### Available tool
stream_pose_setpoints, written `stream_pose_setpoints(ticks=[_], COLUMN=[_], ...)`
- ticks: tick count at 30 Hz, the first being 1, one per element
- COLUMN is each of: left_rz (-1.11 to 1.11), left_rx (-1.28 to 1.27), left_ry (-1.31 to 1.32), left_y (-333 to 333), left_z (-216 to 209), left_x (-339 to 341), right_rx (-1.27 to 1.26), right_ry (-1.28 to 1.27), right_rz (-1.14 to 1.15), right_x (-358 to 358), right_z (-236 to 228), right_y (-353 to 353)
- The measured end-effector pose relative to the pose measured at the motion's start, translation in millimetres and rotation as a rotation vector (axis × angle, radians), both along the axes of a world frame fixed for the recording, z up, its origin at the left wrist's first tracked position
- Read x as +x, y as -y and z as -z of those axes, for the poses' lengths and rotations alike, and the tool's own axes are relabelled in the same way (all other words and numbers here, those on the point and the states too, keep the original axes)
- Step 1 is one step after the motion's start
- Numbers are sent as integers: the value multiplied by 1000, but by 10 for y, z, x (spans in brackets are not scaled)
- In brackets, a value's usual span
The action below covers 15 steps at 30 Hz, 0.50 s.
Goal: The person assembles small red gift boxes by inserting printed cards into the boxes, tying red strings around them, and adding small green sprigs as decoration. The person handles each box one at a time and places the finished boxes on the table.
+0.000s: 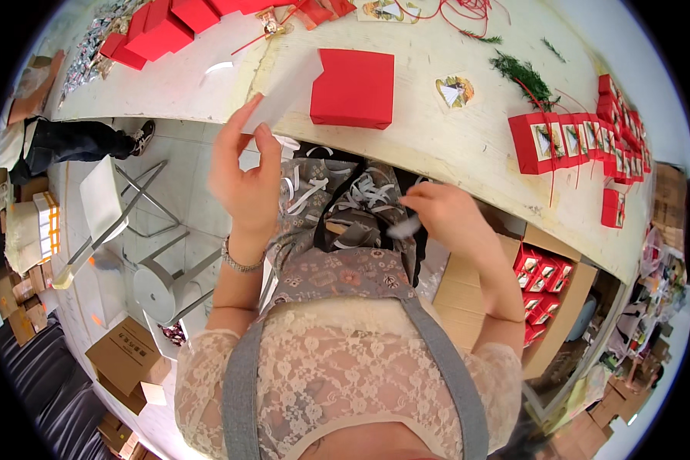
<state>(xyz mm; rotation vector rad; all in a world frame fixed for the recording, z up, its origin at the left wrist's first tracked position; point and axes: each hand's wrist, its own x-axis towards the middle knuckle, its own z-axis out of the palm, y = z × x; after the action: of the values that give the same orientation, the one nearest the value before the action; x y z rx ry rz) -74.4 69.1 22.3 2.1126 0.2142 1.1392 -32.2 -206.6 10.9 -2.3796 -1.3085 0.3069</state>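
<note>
My left hand point(247, 169) is raised at the table's front edge, with a whitish, half-clear flat strip point(287, 90) pinched between thumb and fingers. The strip slants up to the left side of a red box point(353, 86), which sits closed on the table. Over my lap, my right hand point(446, 216) is closed in a pinch, and a small white scrap point(405, 228) hangs at its fingertips, slightly blurred. Below lies a dark open pouch or bag on my patterned apron point(341, 276), with many loose white strips point(368, 192) in and around it.
Finished-looking red boxes point(537, 144) with picture cards and red cords line the table's right. Green sprigs point(520, 73) and a picture card point(455, 91) lie nearer the middle. More red boxes point(159, 31) stand far left. A carton point(556, 307) of red boxes sits below right; stools point(157, 291) left.
</note>
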Motion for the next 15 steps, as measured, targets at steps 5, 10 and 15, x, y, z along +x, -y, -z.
stream_pose_setpoints(ticks=[5, 10, 15], left_rz=[130, 273, 115], left_rx=[531, 596, 650], left_ry=[63, 49, 143], left_y=[100, 118, -150], left_z=[-15, -62, -109], left_x=[-29, 57, 201], right_rx=[304, 489, -52], right_ry=[-314, -888, -816], right_rz=[415, 443, 225], right_x=[163, 605, 529], right_z=[-197, -370, -545], right_y=[-317, -553, -600])
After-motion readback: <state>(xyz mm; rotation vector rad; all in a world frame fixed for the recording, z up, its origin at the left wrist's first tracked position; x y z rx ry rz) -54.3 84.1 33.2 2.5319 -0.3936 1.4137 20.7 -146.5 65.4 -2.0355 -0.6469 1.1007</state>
